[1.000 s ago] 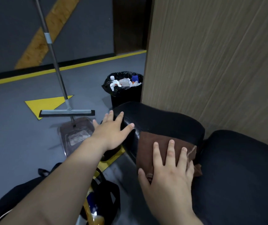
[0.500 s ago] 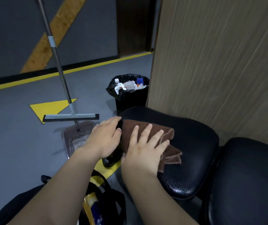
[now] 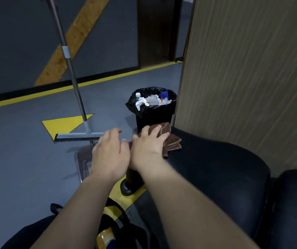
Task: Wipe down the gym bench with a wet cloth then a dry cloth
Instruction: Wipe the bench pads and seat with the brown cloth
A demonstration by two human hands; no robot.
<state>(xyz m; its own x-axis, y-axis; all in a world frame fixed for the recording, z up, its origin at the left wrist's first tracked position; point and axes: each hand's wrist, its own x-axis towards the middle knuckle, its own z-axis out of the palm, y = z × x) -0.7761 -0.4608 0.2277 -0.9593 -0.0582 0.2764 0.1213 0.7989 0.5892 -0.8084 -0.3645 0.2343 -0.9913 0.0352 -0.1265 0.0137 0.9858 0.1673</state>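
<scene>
We had our right hand [image 3: 149,143] laid flat on the folded brown cloth [image 3: 172,141], fingers straight and spread, pressing it onto the far end of the black padded bench [image 3: 216,168]. The cloth's stacked edges showed beside our fingers, toward the middle of the bench. Our left hand [image 3: 110,151] hung just off that same end of the bench, close beside the right one, fingers loosely bent and gripping nothing; we could not tell whether it touched the pad's edge. Beneath that end of the bench a round black post [image 3: 132,178] stood on a yellow floor marking. Just beyond the end of the bench stood a black bin with a black liner [image 3: 153,115], holding white wrappers and bottles. Out to the left of the bench, a grey floor squeegee with a metal pole [image 3: 79,135] rested on the grey floor, and a clear plastic tray [image 3: 83,159] lay between it and the bench. A tan wood-grain panel [image 3: 252,69] rose along the right side of the bench. At the near end of the bench sat a second dark cushion [image 3: 295,203], and a black bag with something yellow in it [image 3: 108,234] lay on the floor left of that end.
</scene>
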